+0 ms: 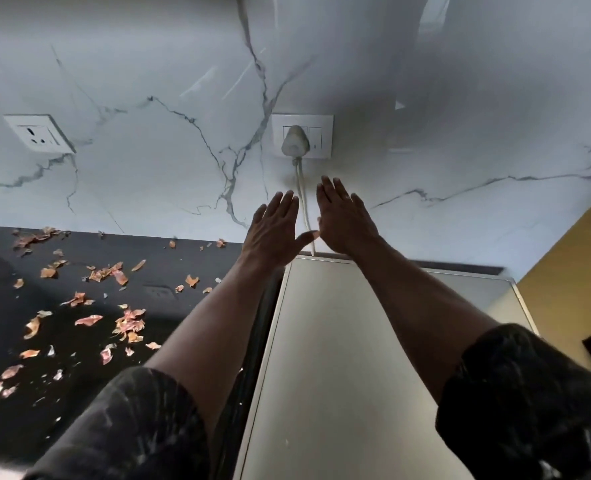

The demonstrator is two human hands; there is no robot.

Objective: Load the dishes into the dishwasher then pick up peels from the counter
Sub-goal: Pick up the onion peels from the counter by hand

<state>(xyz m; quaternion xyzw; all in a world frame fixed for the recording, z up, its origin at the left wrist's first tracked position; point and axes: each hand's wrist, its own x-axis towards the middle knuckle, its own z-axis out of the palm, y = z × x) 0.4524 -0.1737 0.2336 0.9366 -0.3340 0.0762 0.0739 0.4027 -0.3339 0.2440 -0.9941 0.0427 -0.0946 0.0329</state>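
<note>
**Head view.** My left hand (275, 230) and right hand (344, 220) were stretched out side by side, palms down and fingers straight, holding nothing. They hung above the far edge of a beige appliance top (339, 358), with a white cord (302, 199) showing between them. The peels (127, 323), orange and pink scraps, lay scattered over the black desk (17, 427), from nine to seven o'clock of the hands and well apart from both. No dishes were in view. I judged the loading step to be done or out of frame. The beige unit may have been the dishwasher, but I could not tell. The peel step was not yet begun. As I judged it, the next move called for swinging the hands toward nine o'clock, lowering them to the desk, and pinching thin scraps that lie flush and may slide. Behind, a veined marble wall (148, 64) carried a socket (39, 133) at ten o'clock and a plug (296, 142) at twelve. A yellow wall (571, 271) stood at three o'clock.
</note>
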